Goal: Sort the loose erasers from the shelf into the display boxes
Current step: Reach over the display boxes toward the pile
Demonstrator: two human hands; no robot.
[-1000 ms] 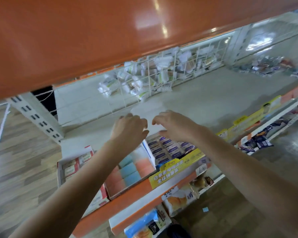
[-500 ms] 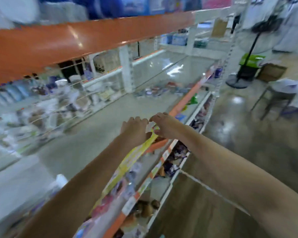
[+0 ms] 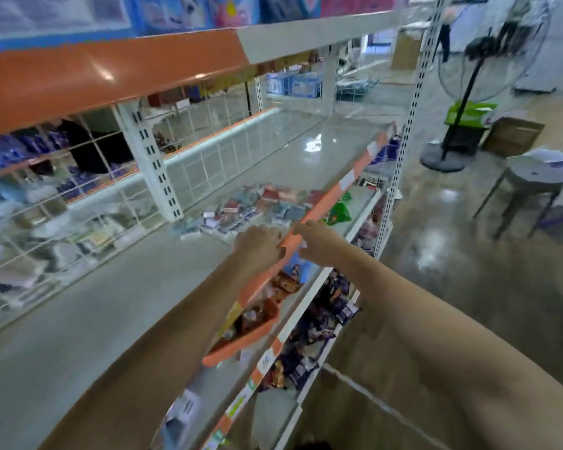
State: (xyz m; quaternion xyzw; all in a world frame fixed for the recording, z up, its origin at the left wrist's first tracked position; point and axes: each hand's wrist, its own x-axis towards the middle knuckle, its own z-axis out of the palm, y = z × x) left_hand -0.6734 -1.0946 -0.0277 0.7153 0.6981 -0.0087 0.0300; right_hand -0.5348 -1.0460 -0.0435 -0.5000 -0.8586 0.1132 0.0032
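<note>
1. Left hand [image 3: 257,243] and right hand [image 3: 319,241] are reaching forward side by side over the orange front edge of the grey metal shelf [image 3: 330,198], fingers curled downward – whether either grip is pinching anything, cannot tell.
2. Loose pile of small wrapped erasers, red, blue and white [image 3: 251,206], is lying on the shelf just beyond the fingertips – probably the stock to be sorted.
3. No display boxes are showing here.
4. Judgement: hands are nearing the pile, likely to gather erasers.
</note>
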